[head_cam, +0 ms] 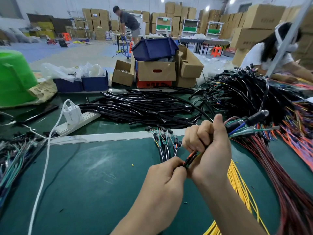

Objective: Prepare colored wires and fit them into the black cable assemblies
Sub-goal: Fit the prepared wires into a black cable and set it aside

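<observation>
Pinching the near end of a black cable assembly (pixel 187 163) with left hand (pixel 166 175), fingers curled tight at the entry of orange and green wires (pixel 192 154). Gripping the same piece further up with right hand (pixel 207 150), fist closed round it, thumb raised, colored leads (pixel 240 128) sticking out to the far right. Probably mid-fit on this unit, not seated yet. Just left of the hands, small batch of assemblies (pixel 162 141) on the tabletop (pixel 101 175), apparently done. Plenty left by the look of it: yellow wires (pixel 237 184) near right, red wires (pixel 279 167) beside them, heap of black tubing (pixel 144 109) far centre. Harness pile (pixel 237 94) far right: done or not, cannot tell.
</observation>
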Demonstrator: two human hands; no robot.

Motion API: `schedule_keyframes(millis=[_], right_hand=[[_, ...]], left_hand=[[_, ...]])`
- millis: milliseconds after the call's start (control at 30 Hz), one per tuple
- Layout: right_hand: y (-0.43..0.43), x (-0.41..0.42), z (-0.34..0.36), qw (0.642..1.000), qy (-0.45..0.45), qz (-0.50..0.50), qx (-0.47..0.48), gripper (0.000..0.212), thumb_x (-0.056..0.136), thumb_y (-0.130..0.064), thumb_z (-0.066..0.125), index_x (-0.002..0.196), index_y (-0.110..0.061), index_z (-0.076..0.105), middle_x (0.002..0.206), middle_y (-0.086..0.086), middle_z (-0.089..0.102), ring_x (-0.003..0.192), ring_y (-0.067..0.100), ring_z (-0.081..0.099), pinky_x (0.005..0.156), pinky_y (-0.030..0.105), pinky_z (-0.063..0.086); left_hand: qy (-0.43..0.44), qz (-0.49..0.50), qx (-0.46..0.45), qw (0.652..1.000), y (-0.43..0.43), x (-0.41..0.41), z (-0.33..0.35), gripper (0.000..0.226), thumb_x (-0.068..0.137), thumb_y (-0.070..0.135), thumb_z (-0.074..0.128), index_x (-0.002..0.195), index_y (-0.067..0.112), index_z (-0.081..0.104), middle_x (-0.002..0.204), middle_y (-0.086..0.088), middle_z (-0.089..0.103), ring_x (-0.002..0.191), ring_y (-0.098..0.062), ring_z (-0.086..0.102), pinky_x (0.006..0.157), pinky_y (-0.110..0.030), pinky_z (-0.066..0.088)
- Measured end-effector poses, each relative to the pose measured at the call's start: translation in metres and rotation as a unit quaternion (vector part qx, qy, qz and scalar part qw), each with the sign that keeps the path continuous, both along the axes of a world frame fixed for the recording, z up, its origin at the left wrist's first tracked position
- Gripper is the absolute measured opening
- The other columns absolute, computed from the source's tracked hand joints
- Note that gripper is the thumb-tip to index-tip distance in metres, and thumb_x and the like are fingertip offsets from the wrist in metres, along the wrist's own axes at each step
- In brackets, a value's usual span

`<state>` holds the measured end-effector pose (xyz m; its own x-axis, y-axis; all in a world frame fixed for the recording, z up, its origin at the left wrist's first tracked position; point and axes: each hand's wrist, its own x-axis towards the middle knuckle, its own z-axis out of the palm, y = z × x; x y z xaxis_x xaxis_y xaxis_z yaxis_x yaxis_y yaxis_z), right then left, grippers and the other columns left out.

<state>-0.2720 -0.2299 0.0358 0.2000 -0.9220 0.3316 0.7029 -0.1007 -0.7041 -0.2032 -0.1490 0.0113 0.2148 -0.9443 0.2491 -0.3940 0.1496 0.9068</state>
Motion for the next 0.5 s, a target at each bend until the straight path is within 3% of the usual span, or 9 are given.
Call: schedule_keyframes(millis=[100, 200, 267, 367, 500], right_hand=[[0.000, 0.000, -0.002, 1.000, 0.009, 0.000, 0.027, 0.050, 0.091, -0.039, 0.039, 0.045, -0.020, 0.031, 0.040, -0.004, 0.024, 0.042, 0.014, 0.021, 0.043, 0.024, 0.023], [-0.001, -0.001, -0.006, 0.998, 0.029, -0.012, 0.054, 0.056, 0.098, -0.033, 0.033, 0.044, -0.021, 0.031, 0.040, -0.003, 0.024, 0.045, 0.015, 0.021, 0.045, 0.025, 0.023], [-0.001, -0.002, -0.007, 0.997, 0.039, -0.017, 0.057, 0.057, 0.099, -0.033, 0.031, 0.043, -0.021, 0.032, 0.040, -0.003, 0.025, 0.047, 0.016, 0.021, 0.047, 0.026, 0.025], [-0.004, -0.007, -0.002, 0.998, 0.021, 0.000, 0.064, 0.055, 0.096, -0.035, 0.034, 0.043, -0.021, 0.034, 0.040, -0.003, 0.026, 0.049, 0.017, 0.023, 0.046, 0.023, 0.032], [-0.010, -0.013, -0.001, 0.998, 0.038, 0.012, 0.055, 0.057, 0.094, -0.037, 0.036, 0.043, -0.016, 0.050, 0.044, 0.004, 0.047, 0.050, 0.020, 0.046, 0.051, 0.023, 0.045]], left_hand=[[0.018, -0.019, 0.005, 1.000, 0.000, 0.005, 0.002, 0.019, 0.076, 0.027, 0.040, 0.063, 0.023, 0.054, 0.050, 0.007, 0.038, 0.051, -0.014, 0.032, 0.051, -0.031, 0.026], [-0.049, -0.025, -0.020, 0.998, 0.001, 0.008, 0.002, 0.020, 0.077, 0.031, 0.042, 0.073, 0.016, 0.055, 0.052, 0.008, 0.042, 0.051, -0.009, 0.034, 0.050, -0.028, 0.029], [-0.084, -0.037, -0.044, 0.995, 0.001, 0.012, 0.002, 0.022, 0.082, 0.035, 0.044, 0.078, 0.018, 0.057, 0.056, 0.007, 0.046, 0.052, -0.008, 0.037, 0.052, -0.028, 0.032], [-0.124, -0.080, -0.024, 0.989, 0.003, 0.021, -0.004, 0.022, 0.087, 0.047, 0.040, 0.091, 0.027, 0.051, 0.066, -0.005, 0.056, 0.058, -0.018, 0.048, 0.059, -0.036, 0.042], [-0.131, -0.113, 0.042, 0.984, 0.010, 0.029, -0.018, 0.034, 0.088, 0.057, 0.033, 0.084, 0.024, 0.040, 0.060, -0.010, 0.044, 0.059, -0.030, 0.041, 0.059, -0.045, 0.041]])
